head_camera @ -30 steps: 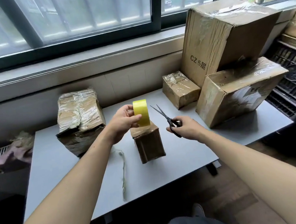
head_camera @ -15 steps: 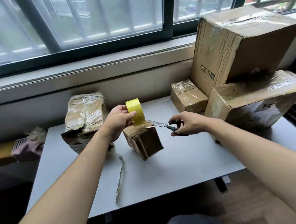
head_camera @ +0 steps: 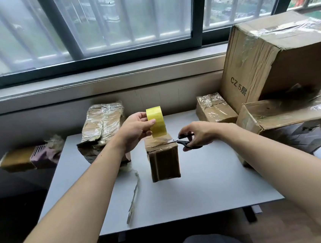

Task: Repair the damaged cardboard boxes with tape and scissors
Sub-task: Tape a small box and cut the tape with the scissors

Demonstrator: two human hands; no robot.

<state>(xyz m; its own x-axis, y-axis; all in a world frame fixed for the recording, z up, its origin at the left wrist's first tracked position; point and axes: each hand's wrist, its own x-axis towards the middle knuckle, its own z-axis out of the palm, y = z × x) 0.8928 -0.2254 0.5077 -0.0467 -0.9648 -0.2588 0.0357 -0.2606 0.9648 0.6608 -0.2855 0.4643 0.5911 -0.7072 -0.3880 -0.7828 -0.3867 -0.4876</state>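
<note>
**Tape and scissors meet over a small carton**

A grey rectangular worktop [head_camera: 212,185] below a dark-framed barred window [head_camera: 106,28] carries a spread of taped cardboard. At far right, a large brown cardboard box printed "CZ 5" [head_camera: 259,67] leans on a wide, low brown carton streaked with clear tape [head_camera: 286,116]. At back left lies a crumpled brown box heavily wrapped in shiny tape [head_camera: 102,125]; a smaller tape-wrapped brown box [head_camera: 214,108] sits at the back, just beside the large one. In the centre stands the small upright brown cardboard box [head_camera: 163,160] being worked on. The person's left hand [head_camera: 135,132] grips a yellow roll of tape [head_camera: 156,122] held edge-on, its lower rim at the box's top, thumb across the roll's face. The right hand [head_camera: 198,132] has fingers curled through the black handles of steel scissors [head_camera: 179,141], whose blades lie across the box top by the roll. A thin, crinkled strip of used tape [head_camera: 133,199] lies on the worktop, front left of the small box.
</note>
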